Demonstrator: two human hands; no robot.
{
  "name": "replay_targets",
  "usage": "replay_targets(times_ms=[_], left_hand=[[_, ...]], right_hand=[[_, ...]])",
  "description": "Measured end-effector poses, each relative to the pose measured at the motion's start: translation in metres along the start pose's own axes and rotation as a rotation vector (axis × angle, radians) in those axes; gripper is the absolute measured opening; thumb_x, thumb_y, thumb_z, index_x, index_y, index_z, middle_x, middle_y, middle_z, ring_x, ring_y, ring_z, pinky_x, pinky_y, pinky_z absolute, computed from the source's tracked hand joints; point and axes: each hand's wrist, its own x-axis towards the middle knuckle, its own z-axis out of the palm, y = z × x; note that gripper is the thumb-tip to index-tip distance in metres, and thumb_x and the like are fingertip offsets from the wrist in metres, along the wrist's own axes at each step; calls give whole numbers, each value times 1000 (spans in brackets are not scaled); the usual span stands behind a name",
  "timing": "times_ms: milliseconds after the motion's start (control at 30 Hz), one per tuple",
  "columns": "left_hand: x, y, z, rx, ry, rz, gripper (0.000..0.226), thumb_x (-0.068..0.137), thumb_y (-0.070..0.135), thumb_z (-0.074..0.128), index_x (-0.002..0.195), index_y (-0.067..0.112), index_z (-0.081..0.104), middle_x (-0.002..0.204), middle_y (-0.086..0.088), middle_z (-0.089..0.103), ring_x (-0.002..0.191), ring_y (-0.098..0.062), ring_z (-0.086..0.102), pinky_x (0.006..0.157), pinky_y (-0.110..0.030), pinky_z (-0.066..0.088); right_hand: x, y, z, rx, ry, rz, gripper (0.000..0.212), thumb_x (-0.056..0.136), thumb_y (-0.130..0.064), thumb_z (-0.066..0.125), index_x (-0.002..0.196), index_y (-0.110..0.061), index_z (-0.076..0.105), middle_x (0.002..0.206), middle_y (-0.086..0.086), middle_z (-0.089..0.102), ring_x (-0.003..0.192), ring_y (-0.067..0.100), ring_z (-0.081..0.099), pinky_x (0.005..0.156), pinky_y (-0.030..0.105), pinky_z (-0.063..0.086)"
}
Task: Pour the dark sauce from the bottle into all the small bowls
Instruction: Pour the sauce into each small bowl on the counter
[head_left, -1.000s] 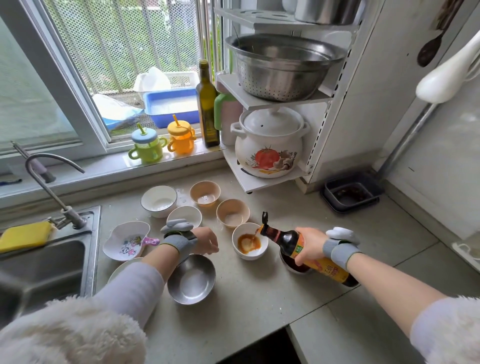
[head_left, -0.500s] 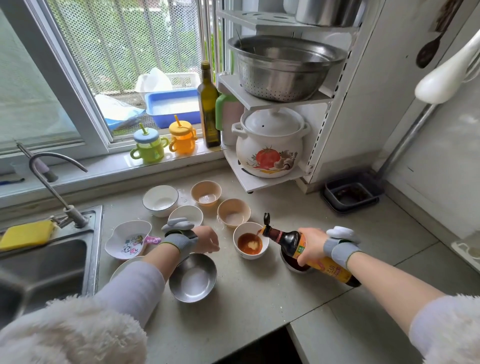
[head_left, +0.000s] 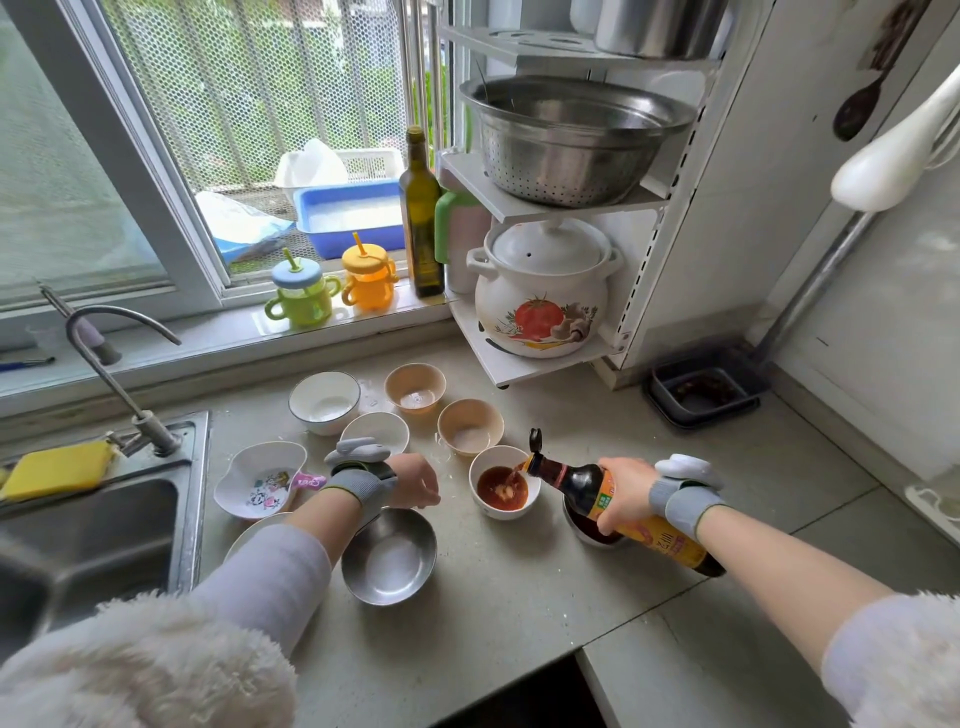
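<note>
My right hand (head_left: 626, 491) grips a dark sauce bottle (head_left: 582, 483), tilted with its open spout over a small white bowl (head_left: 503, 488). Dark sauce streams into that bowl, which holds a brown pool. Under the bottle sits a small metal bowl (head_left: 589, 530) with dark sauce, mostly hidden. My left hand (head_left: 413, 480) rests curled on the counter, holding nothing, above a steel bowl (head_left: 388, 556). Further back stand two beige bowls (head_left: 415, 387) (head_left: 470, 427), two white bowls (head_left: 324, 401) (head_left: 375, 431) and a patterned dish (head_left: 260, 480), all without sauce.
A sink (head_left: 93, 525) with a tap (head_left: 119, 374) and yellow sponge (head_left: 57, 470) lies at left. A white shelf rack (head_left: 519, 364) holds a painted pot (head_left: 543, 296) and a colander (head_left: 571, 137). An olive-oil bottle (head_left: 422, 218) and two sippy cups (head_left: 304, 293) stand on the sill. A dark tray (head_left: 706, 392) sits at right.
The sauce in the white bowl has risen and darkened as the bottle keeps pouring. The bottle has tipped slightly further. My left hand has stayed put.
</note>
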Motion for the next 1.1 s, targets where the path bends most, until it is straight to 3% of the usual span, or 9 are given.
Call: replay_targets(times_ms=[133,333,433,600,833,1100], left_hand=[[2,0,0,1,-5,13,27,90,28,57,108,15,72,107,-3,76,85,-12,62,92,-28,52],[2,2,1,8,-4,15,28,90,28,57,109,14,73,98,-1,74,84,-13,61,92,-28,51],[1,3,1,14,-9,17,28,91,29,57,110,14,72,89,4,66,84,-13,59,90,-27,50],[4,1,1,-27,-18,0,26,90,27,58,107,14,72,88,2,69,80,-13,62,88,-28,52],[6,1,-7,-66,-6,12,23,87,24,58,99,11,73,84,0,68,69,-14,60,78,-27,53],[-3,-9,-42,39,26,51,25,90,31,55,106,20,72,87,5,68,82,-14,63,92,-30,52]], right_hand=[[-1,1,-1,15,-6,-2,52,65,-36,80,106,-28,49,106,-1,61,99,21,62,78,30,52],[-4,1,-1,19,-7,-5,58,66,-36,79,116,-24,52,109,0,61,99,21,61,77,29,52],[-5,1,0,29,0,-1,61,62,-37,79,116,-24,53,109,1,62,99,21,62,76,30,54],[-8,1,-1,110,29,-8,53,66,-36,80,110,-26,51,106,-1,61,96,21,60,74,29,49],[-12,4,-5,366,79,-43,64,59,-40,85,116,-29,56,108,0,67,100,22,63,89,37,53],[-14,-15,-25,498,169,-64,59,62,-29,87,113,-21,59,105,3,69,99,24,65,88,35,52]])
